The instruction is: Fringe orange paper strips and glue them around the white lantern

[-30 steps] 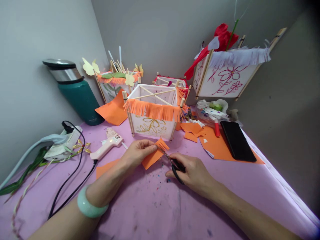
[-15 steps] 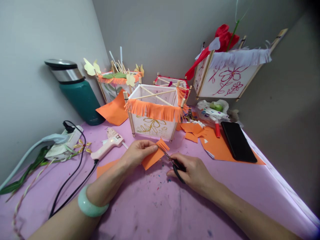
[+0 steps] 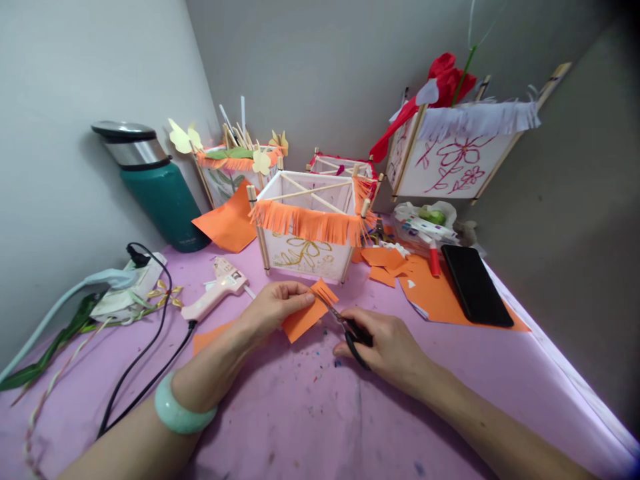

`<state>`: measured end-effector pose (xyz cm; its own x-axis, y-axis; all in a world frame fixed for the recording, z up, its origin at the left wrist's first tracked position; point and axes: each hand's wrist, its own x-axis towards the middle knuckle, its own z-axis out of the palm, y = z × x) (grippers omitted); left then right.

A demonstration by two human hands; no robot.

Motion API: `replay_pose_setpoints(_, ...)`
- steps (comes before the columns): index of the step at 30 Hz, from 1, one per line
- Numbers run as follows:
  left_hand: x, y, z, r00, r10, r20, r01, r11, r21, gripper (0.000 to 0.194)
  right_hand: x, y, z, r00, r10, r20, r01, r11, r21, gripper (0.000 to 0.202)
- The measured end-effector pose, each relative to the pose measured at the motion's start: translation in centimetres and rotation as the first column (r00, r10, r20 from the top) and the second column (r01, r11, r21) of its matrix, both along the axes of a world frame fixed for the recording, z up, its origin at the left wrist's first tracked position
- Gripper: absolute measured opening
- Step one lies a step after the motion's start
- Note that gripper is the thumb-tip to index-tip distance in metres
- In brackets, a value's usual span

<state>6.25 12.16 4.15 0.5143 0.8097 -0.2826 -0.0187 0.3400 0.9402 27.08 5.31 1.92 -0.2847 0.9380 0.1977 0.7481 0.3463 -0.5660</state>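
My left hand point(image 3: 277, 308) pinches a small piece of orange paper point(image 3: 301, 323) between thumb and fingers. Narrow slits run in from the paper's upper right edge. Black-handled scissors point(image 3: 356, 340) are gripped in my right hand point(image 3: 393, 340), their blades lying at the slit edge of the paper. Just behind my hands stands a white lantern point(image 3: 307, 250) on a stick frame, with orange paper fringe point(image 3: 307, 220) along its top and a yellow flower drawn on its side. Another orange sheet point(image 3: 215, 335) lies partly hidden behind my left forearm.
A pink glue gun point(image 3: 215, 293), its cord, and a power strip point(image 3: 127, 293) lie left, before a teal bottle point(image 3: 160, 200). Orange scraps point(image 3: 385, 259) and a black phone point(image 3: 477, 287) lie right. More lanterns stand behind; a larger lantern point(image 3: 450, 160) hangs at right.
The scissor blades and the orange paper have shifted very slightly against each other. Both hands keep their grip, and the rest stands as before.
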Motion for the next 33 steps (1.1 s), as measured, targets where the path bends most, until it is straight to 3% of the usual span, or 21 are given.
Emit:
replay_pose_setpoints(8, -0.27, 0.42, -0.5, 0.989, 0.137, 0.049, -0.138, 0.99, 0.023, 0.025, -0.05, -0.09, 0.58, 1.0, 0.014, -0.009, -0.014, 1.0, -0.009, 0.023)
replay_pose_setpoints(33, 0.1, 0.1, 0.17, 0.992, 0.126, -0.009, -0.126, 0.992, 0.03, 0.023, 0.04, -0.09, 0.03, 1.0, 0.027, -0.008, -0.027, 1.0, 0.002, 0.02)
